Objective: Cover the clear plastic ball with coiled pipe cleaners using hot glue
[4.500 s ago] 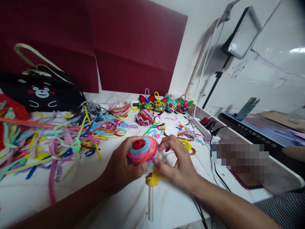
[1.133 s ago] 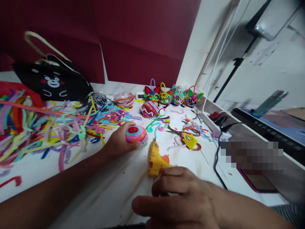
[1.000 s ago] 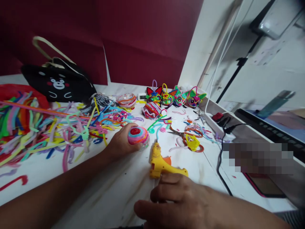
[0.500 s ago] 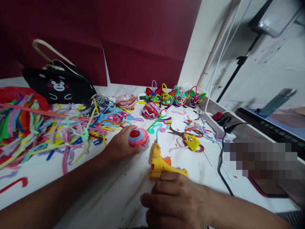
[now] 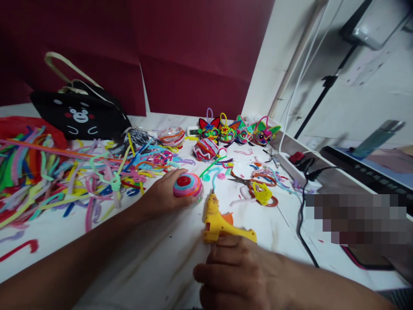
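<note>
My left hand (image 5: 163,189) is wrapped round a ball (image 5: 190,186) banded in pink, orange and blue, with a red centre, low over the white table. A yellow hot glue gun (image 5: 213,221) with an orange trigger lies on its side, nozzle pointing away from me. Right behind it is my right hand (image 5: 238,271), fingers curled closed against the gun's rear; what lies inside them is hidden. Past the nozzle is a light-blue pipe cleaner (image 5: 217,177). Scissors (image 5: 258,189) with orange handles lie to the right, a yellow bundle (image 5: 262,193) over them.
Pipe cleaners (image 5: 106,172) in many colours heap on the left, before a black bag (image 5: 79,114). Several cat-like ornaments (image 5: 227,131) stand at the back, behind a striped ball (image 5: 205,149) and a clear striped bowl (image 5: 171,137). A black cable (image 5: 300,224) runs down the right.
</note>
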A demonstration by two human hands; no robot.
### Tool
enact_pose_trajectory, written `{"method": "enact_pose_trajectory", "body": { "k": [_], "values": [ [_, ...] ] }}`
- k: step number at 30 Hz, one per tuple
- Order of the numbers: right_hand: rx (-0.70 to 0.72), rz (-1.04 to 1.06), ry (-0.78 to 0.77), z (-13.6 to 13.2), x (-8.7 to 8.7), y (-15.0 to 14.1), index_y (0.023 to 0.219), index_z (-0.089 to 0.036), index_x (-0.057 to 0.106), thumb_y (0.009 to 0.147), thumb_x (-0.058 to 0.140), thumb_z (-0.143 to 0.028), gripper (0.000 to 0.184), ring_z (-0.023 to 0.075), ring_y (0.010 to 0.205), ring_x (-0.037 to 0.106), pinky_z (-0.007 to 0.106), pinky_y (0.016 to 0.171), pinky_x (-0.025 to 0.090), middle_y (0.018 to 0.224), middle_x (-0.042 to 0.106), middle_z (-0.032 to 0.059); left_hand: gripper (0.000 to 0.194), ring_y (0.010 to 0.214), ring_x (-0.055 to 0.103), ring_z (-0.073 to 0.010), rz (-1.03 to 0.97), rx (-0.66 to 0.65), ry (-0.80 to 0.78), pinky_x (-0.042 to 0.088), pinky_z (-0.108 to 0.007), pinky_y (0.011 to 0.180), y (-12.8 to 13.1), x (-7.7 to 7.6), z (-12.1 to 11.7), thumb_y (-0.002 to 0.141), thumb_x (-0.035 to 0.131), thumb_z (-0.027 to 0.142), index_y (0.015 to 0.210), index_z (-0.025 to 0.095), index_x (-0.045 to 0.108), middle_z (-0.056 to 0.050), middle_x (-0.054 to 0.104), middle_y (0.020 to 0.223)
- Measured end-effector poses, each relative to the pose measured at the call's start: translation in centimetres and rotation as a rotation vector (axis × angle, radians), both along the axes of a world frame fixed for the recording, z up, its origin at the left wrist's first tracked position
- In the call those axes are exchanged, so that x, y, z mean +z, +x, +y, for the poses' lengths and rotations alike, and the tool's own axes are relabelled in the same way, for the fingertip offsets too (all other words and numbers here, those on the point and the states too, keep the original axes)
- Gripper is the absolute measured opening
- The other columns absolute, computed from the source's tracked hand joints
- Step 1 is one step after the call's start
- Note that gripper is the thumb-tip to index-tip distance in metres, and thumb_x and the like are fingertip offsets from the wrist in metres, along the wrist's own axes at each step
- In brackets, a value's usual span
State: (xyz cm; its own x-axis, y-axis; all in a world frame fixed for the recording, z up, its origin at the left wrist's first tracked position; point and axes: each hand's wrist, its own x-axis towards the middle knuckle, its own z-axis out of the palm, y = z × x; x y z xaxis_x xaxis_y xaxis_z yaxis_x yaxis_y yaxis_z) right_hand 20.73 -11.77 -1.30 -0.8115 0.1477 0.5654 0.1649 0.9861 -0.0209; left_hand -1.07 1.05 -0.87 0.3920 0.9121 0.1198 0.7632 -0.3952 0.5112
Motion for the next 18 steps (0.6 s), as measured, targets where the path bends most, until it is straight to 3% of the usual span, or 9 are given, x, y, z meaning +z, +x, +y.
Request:
{"method": "enact_pose_trajectory", "body": {
  "k": [3, 6, 11, 15, 18],
  "values": [
    [0.005, 0.003, -0.011, 0.0, 0.0, 0.0, 0.085, -0.014, 0.065, 0.101, 0.045, -0.019, 0.026, 0.0137, 0.066, 0.05, 0.03, 0.057, 0.037, 0.099, 0.071, 0.0058, 0.086, 0.129, 0.055, -0.0366, -0.089, 0.0, 0.026, 0.041, -0.046, 0.111, -0.2, 0.4, 0.1, 0.074, 0.055, 0.074, 0.137, 0.015, 0.054, -0.014, 0.058, 0.143],
    [-0.007, 0.015, -0.027, 0.1, 0.0, -0.1, 0.082, -0.015, 0.064, 0.102, 0.044, -0.019, 0.028, 0.0135, 0.067, 0.052, 0.029, 0.058, 0.038, 0.095, 0.07, 0.0054, 0.062, 0.121, 0.061, -0.0313, -0.204, 0.038, 0.104, 0.044, -0.043, 0.107, -0.4, 0.7, 0.2, 0.087, 0.044, 0.062, 0.127, 0.019, 0.061, -0.01, 0.067, 0.13],
    [-0.007, 0.063, -0.056, 0.3, 0.0, -0.3, 0.081, -0.015, 0.064, 0.101, 0.042, -0.019, 0.03, 0.0144, 0.067, 0.053, 0.029, 0.058, 0.038, 0.087, 0.069, 0.0056, 0.042, 0.107, 0.066, -0.0277, -0.257, 0.157, 0.293, 0.049, -0.04, 0.099, -2.0, 2.0, 1.5, 0.089, 0.047, 0.048, 0.112, 0.021, 0.069, -0.007, 0.072, 0.116],
    [-0.023, 0.071, -0.066, 0.0, 0.3, -0.2, 0.078, -0.015, 0.062, 0.102, 0.041, -0.018, 0.033, 0.0145, 0.067, 0.053, 0.03, 0.058, 0.036, 0.085, 0.068, 0.0067, 0.042, 0.113, 0.064, -0.0295, -0.078, 0.315, 0.417, 0.047, -0.039, 0.1, -6.0, 3.1, 3.7, 0.088, 0.046, 0.047, 0.113, 0.023, 0.069, -0.008, 0.071, 0.119],
    [-0.048, 0.064, -0.056, -0.3, 0.7, -0.2, 0.078, -0.016, 0.062, 0.103, 0.043, -0.019, 0.032, 0.0142, 0.069, 0.055, 0.029, 0.061, 0.038, 0.083, 0.068, 0.0067, 0.056, 0.122, 0.059, -0.0337, 0.207, 0.39, 0.291, 0.044, -0.043, 0.103, -9.6, 3.1, 4.9, 0.086, 0.044, 0.052, 0.128, 0.02, 0.062, -0.013, 0.063, 0.133]
  ]
}}
